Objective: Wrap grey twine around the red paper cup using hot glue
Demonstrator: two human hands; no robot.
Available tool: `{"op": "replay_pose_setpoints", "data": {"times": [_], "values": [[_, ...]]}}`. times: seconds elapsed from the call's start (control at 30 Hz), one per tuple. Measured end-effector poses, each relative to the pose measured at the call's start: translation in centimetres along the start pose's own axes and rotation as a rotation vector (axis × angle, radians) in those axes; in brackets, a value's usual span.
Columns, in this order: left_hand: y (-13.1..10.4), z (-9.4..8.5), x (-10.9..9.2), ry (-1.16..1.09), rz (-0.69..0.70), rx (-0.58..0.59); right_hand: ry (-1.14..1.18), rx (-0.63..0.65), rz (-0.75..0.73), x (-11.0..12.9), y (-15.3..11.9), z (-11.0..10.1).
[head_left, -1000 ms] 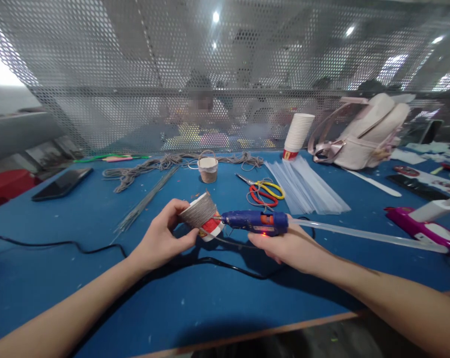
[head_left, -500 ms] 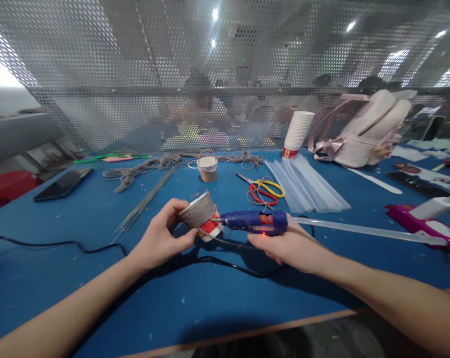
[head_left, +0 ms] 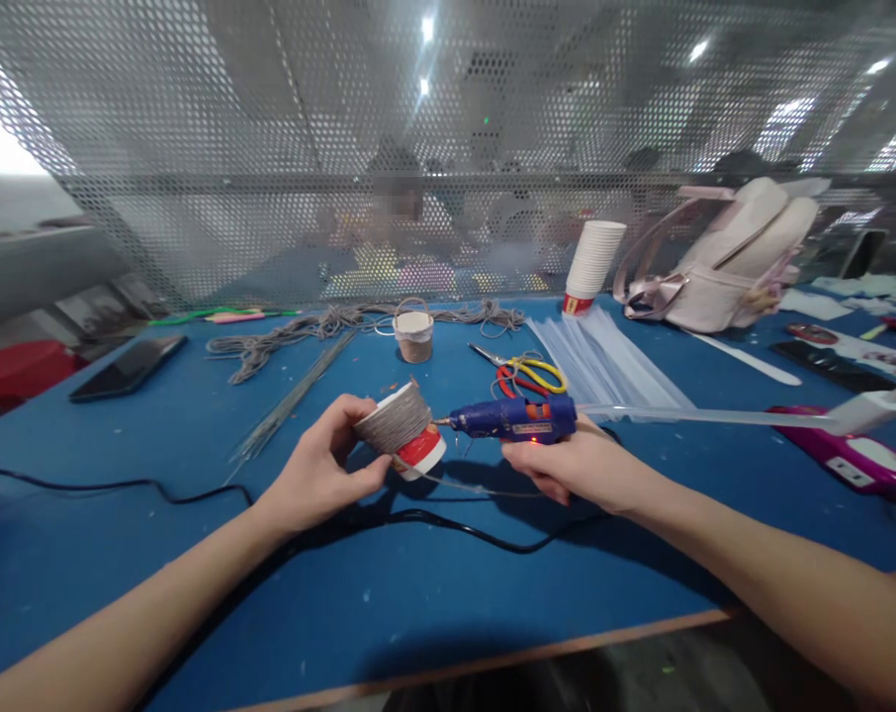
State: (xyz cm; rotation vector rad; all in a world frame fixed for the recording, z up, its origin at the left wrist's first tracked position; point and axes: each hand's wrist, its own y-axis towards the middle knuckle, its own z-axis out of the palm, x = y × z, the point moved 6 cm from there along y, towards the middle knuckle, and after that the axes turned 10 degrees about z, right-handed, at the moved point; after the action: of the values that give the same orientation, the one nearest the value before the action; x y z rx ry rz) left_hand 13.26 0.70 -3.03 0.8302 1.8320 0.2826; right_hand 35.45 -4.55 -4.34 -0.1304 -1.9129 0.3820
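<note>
A paper cup (head_left: 422, 450), tilted on its side, is partly wound with grey cord (head_left: 398, 419); its red and white part shows at the lower right. My left hand (head_left: 330, 457) grips the cup between thumb and fingers. In my right hand (head_left: 567, 460) is a blue glue gun (head_left: 507, 419) with a small red light and a long clear glue stick (head_left: 685, 415) out of its back. The nozzle points left, close to the edge of the winding; whether it touches is unclear. A loose strand of cord runs from the cup to the right, beneath the gun.
Behind the cup stands a small cord-wrapped basket (head_left: 415, 338). Scissors (head_left: 529, 376), translucent strips (head_left: 603, 366), stacked cups (head_left: 594, 259) and a pale backpack (head_left: 737, 262) lie further right. A phone (head_left: 128, 368) rests left. A black cable (head_left: 448, 524) crosses the blue table (head_left: 329, 613).
The glue gun in my right hand has risen slightly and shifted a little right, its nozzle now higher beside the cup. My left hand and the cup have hardly moved.
</note>
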Motion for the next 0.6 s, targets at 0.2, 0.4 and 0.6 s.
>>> {"op": "replay_pose_setpoints", "data": {"times": [0.2,0.4,0.6], "values": [[0.0,0.1,0.0,0.069,0.023,0.028,-0.21,-0.15,-0.329,2.7,-1.0,-2.8],[0.0,0.1,-0.7,0.164,0.082,0.083,-0.779,-0.135,-0.659,4.8,2.8,-4.5],[-0.1,0.0,-1.1,0.21,0.03,0.101,-1.301,-0.021,-0.784,3.7,8.6,-2.3]]}}
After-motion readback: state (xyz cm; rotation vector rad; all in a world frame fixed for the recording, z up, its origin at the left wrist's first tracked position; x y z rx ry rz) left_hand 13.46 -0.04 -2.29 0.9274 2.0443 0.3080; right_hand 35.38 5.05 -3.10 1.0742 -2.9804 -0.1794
